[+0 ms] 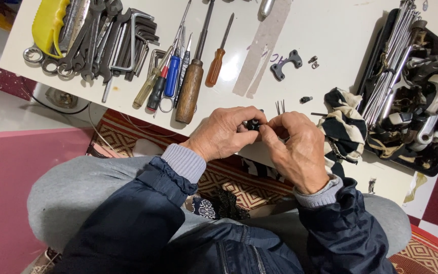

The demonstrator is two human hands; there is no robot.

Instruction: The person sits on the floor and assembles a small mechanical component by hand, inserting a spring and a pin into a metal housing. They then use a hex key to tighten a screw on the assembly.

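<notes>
My left hand (224,134) and my right hand (296,147) meet at the near edge of a white table (330,30). Between their fingertips they pinch a small black metal part (253,124), mostly hidden by the fingers. A few thin pins (280,107) stand just beyond my right fingers. A small dark bolt (305,99) lies a little farther right. A dark grey metal bracket (286,63) with two small nuts (313,62) beside it lies farther back on the table.
Screwdrivers (191,83) lie in a row at centre left; wrenches and hex keys (102,43) and a yellow tool (49,23) fill the far left. A striped cloth (344,127) and a black tray of metal parts and spokes (414,86) sit at right.
</notes>
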